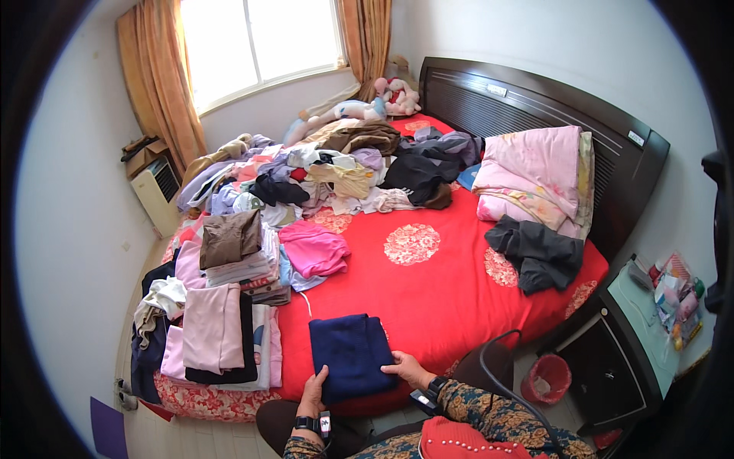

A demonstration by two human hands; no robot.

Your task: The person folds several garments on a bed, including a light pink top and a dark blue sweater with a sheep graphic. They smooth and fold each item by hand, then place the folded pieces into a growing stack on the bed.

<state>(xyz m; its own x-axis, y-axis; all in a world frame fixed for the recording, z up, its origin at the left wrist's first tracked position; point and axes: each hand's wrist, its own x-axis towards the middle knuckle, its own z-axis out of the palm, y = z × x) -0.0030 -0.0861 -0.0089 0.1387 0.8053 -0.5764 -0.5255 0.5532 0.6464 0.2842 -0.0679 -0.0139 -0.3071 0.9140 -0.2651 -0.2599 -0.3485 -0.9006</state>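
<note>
A navy blue knitted garment (pixel 351 356), folded into a neat rectangle, lies at the near edge of the red bedspread (pixel 367 287). My left hand (pixel 313 391) grips its near left edge, thumb up along the side. On the right side, my right hand (pixel 410 370) holds the opposite edge between thumb and fingers; fingers under the cloth are hidden. Left of the garment stands a low stack topped by a folded pale pink garment (pixel 211 330). Behind that rises a taller stack of folded clothes with a brown piece (pixel 230 238) on top. A bright pink garment (pixel 314 248) rests beside it.
A heap of loose clothes (pixel 338 178) spreads across the bed's far side. A folded pink quilt (pixel 530 172) and a crumpled dark grey garment (pixel 539 252) lie near the headboard (pixel 533 109). To the right are a nightstand (pixel 608 367), a red bin (pixel 546 378) and a black cable (pixel 487 367).
</note>
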